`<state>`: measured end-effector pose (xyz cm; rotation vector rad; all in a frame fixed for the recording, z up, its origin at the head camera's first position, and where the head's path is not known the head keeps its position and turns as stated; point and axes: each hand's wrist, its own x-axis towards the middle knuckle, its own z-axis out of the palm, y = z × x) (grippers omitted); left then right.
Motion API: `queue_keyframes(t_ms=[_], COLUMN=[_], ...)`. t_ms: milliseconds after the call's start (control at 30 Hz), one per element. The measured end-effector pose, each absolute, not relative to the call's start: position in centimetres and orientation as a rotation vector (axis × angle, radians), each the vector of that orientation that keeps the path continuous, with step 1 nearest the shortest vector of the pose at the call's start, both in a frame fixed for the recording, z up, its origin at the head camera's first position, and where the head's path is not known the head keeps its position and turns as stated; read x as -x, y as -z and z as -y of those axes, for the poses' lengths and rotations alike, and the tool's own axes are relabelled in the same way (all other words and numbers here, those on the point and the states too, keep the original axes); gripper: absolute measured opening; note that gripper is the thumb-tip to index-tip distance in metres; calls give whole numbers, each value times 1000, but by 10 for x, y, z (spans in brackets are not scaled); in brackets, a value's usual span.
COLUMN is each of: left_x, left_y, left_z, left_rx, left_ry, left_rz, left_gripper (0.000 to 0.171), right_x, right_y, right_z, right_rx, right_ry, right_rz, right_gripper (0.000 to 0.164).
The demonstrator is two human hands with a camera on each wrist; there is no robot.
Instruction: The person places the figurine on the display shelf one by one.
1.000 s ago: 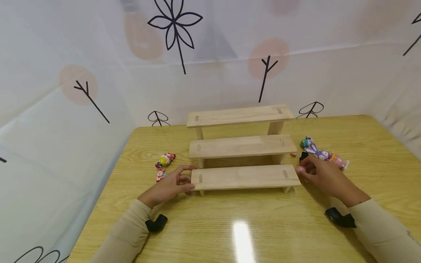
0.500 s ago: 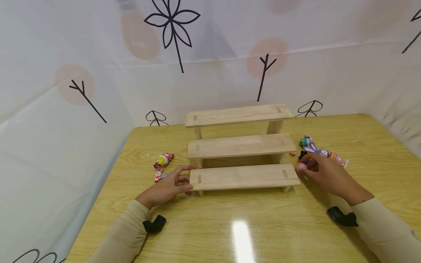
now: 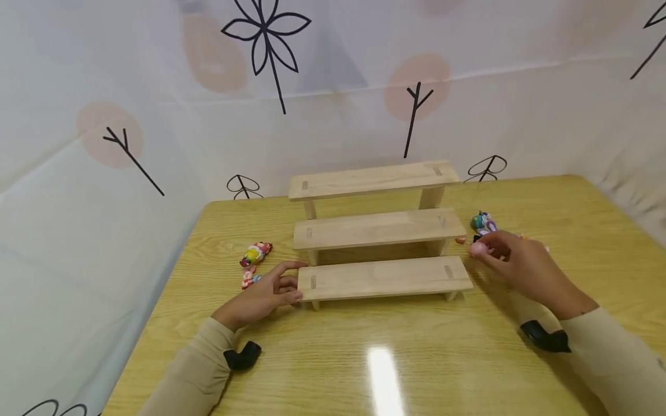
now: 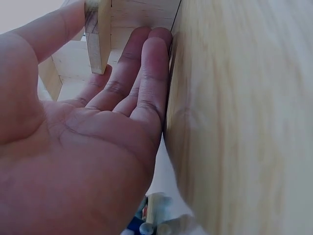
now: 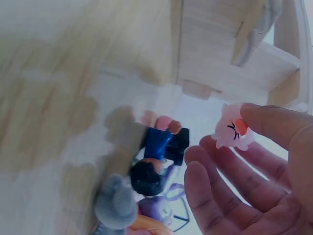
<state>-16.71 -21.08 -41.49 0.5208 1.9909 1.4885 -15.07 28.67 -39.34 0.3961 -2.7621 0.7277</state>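
A three-tier wooden display stand (image 3: 385, 277) sits on the table. My left hand (image 3: 262, 296) grips the left end of its lowest tier, thumb at the front corner and index finger at the back one. In the left wrist view, that hand's fingers (image 4: 146, 83) reach in beneath the board. My right hand (image 3: 525, 268) pinches a small pink toy figure (image 5: 233, 128) between thumb and fingers, off the stand's right side. Dark face lines and an orange patch show on the figure. Below it lies a dark-haired toy figure (image 5: 155, 154) in blue.
Toy figures lie left of the stand, one yellow and red (image 3: 255, 254) and one pinkish (image 3: 248, 279). To the right are a teal-headed figure (image 3: 481, 221), a purple rabbit (image 5: 156, 208) and a grey figure (image 5: 116, 205). A patterned white cloth (image 3: 338, 133) hangs behind the table (image 3: 322, 358).
My right hand has risen slightly away from the table with the pink toy figure, which shows more plainly now. The left hand keeps its hold on the stand. The head view has shifted a little.
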Motion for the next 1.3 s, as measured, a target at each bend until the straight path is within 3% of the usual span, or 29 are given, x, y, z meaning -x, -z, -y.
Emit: queue_keyframes(t_ms=[367,667,1300], left_x=[169,168,171], left_y=[416,417,417], left_z=[210,213,213], left_rx=[-531,-539,-528], left_ry=[-1491,-1522,-1527], left_rz=[-1968,-1959,-1955], left_gripper=[65,68,70], right_x=[141,141,152], right_y=[383,370,349], right_z=[-279,-258,-238], right_rx=[-331,-485,-623], right_ry=[-819,-838,-733], right_rz=[2703,2509,2411], right_gripper=[31,25,35])
